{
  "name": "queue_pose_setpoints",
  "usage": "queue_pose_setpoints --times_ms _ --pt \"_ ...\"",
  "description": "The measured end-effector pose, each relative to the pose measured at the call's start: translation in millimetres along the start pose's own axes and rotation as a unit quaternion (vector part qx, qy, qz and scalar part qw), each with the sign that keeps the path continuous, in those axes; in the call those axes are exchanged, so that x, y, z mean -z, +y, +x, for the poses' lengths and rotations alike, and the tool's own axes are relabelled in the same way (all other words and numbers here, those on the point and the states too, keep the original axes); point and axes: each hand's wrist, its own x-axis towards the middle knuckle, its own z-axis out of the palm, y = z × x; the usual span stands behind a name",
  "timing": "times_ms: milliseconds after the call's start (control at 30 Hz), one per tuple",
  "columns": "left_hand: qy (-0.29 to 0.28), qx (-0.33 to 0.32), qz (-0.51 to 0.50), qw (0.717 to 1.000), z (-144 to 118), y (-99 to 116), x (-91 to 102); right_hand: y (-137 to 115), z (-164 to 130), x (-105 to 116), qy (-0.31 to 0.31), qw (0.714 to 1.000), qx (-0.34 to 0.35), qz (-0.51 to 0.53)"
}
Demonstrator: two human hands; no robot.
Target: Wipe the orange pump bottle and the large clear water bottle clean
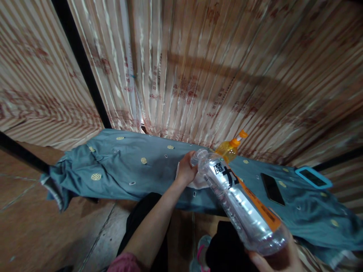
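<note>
A large clear plastic bottle [227, 189], with a silver label and orange panel, lies slanted across the front of me, its neck toward the upper left. My left hand [187, 169] is closed at the bottle's neck; its fingertips are partly hidden. My right hand [279, 257] is wrapped round the bottle's base at the lower right. Behind my left hand shows a white cloth-like piece [200, 183], mostly covered, and I cannot tell whether the hand touches it. Just beyond the bottle stands a smaller pump bottle [227, 150] with yellow-orange liquid and an orange pump head.
A grey-blue cloth with pineapple prints [153, 177] covers the narrow bench. On its right lie a black phone [272, 189] and a blue-framed device [313, 177]. A striped curtain [184, 75] hangs behind; dark poles [82, 60] stand left. My legs are below the bench edge.
</note>
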Motion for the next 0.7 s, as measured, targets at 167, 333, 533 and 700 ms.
queue_pose_setpoints --times_ms 167,333,533,700 --pt "-0.005 -0.014 -0.003 1.0 -2.1 3.7 3.2 -2.9 1.3 1.8 -0.024 0.999 -0.032 0.032" --pt "-0.001 -0.026 -0.009 1.0 -2.3 5.9 1.3 -21.2 -1.0 -5.3 -0.007 0.997 -0.057 0.049" --pt "0.005 -0.037 -0.016 0.999 -1.6 4.2 -1.0 -30.0 -0.9 -8.1 -0.023 0.994 -0.09 0.059" --pt "0.007 -0.044 -0.025 0.999 -1.7 1.9 0.1 -30.5 -0.6 -6.9 -0.041 0.99 -0.103 0.088"
